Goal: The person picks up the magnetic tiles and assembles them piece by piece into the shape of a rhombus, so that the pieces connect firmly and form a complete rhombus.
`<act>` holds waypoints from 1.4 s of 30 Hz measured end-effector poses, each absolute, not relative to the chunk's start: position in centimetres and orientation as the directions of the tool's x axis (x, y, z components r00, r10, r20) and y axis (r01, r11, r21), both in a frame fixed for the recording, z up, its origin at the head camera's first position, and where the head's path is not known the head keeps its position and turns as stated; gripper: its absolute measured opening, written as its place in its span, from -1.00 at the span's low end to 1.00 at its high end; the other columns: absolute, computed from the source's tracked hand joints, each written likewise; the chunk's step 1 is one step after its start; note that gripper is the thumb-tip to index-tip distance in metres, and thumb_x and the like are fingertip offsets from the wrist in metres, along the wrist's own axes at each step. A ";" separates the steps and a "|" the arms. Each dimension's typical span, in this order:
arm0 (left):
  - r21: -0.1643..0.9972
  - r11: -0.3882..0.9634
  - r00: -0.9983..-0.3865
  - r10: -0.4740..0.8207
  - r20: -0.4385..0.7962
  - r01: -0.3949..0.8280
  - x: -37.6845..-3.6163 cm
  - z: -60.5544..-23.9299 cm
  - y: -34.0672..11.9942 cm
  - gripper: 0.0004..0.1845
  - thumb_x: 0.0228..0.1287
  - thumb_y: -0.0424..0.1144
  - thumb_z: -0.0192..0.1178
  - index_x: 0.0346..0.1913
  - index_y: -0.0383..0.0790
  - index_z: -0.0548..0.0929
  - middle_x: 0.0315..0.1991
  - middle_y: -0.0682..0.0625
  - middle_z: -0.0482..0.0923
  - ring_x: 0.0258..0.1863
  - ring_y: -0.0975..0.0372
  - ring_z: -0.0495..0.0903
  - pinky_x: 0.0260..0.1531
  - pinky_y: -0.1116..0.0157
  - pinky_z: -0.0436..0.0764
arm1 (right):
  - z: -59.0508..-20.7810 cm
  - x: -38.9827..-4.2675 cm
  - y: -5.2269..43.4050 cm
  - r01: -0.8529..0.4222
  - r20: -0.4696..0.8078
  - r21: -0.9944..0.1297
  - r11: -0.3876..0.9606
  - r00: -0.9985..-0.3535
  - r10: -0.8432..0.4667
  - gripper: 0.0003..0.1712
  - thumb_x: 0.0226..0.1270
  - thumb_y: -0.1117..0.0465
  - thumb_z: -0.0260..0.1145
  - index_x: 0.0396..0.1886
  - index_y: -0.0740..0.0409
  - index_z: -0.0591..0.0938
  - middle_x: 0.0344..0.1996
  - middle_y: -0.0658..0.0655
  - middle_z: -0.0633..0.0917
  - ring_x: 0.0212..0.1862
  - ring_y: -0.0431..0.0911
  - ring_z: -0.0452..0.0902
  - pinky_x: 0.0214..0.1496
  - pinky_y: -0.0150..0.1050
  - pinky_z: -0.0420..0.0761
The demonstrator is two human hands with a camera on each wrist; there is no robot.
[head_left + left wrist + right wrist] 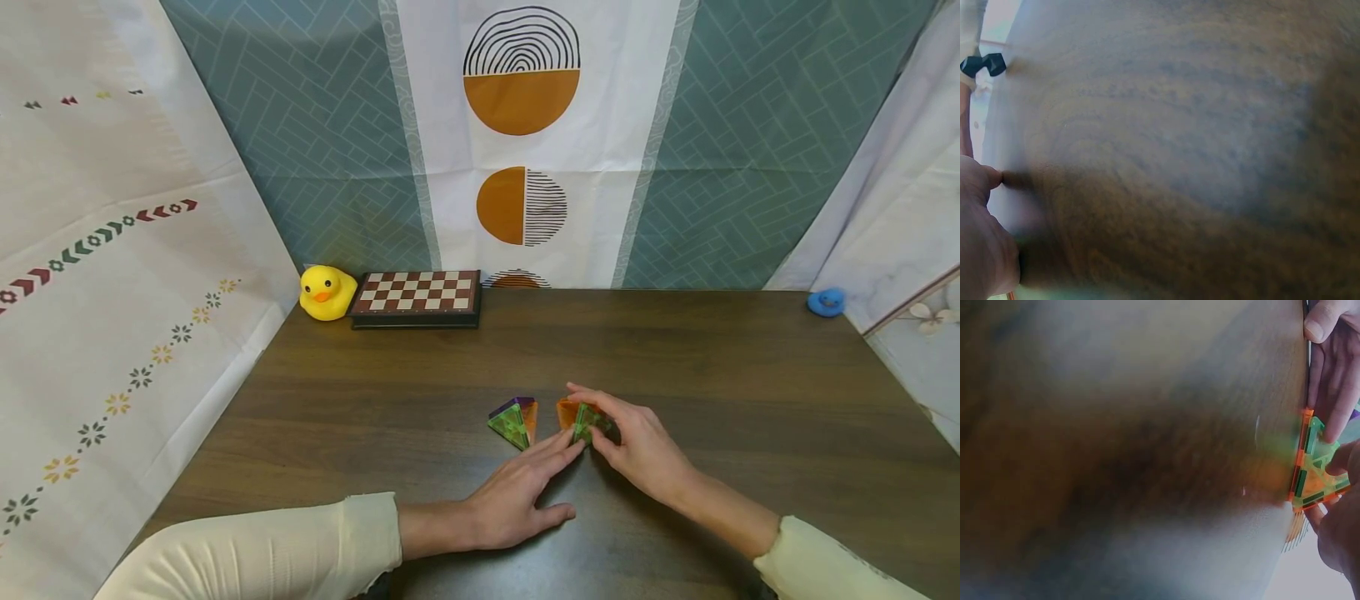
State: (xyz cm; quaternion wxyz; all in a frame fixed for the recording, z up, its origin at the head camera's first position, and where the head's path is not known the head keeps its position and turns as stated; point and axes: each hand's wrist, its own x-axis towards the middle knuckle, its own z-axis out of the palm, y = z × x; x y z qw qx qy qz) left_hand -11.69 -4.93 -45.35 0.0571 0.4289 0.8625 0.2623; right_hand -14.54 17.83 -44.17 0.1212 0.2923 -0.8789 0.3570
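Slightly right of centre on the table, my right hand (637, 437) pinches a small structure of translucent magnetic tiles between thumb and fingers. A green triangular tile (582, 425) faces me, with an orange tile (566, 413) behind it; the right wrist view shows the green tile (1311, 447) edged by orange. My left hand (517, 504) lies low over the table, fingers extended, its fingertips at the green tile's left side. Left of them stands a second tile structure, with a green triangle (512, 427), an orange side (531, 417) and a purple part (516, 403).
At the back left of the wooden table (712, 358) are a yellow rubber duck (327, 293) and a chessboard box (417, 298). A small blue duck (827, 302) sits at the back right. Patterned cloths (337, 125) hang behind and at the sides.
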 end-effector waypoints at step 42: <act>0.545 0.475 -0.652 0.735 0.187 0.691 -11.7 -45.3 -5.1 -0.10 0.32 -0.11 0.33 0.58 -0.07 0.03 0.57 -0.12 -0.03 0.50 0.14 0.10 0.39 0.05 0.26 | -44.1 -14.3 18.4 -0.561 0.395 -0.592 0.579 -0.828 -0.398 -0.11 0.12 0.51 0.46 0.43 -0.01 0.38 0.22 0.15 0.60 0.13 -0.02 0.61 0.02 -0.03 0.65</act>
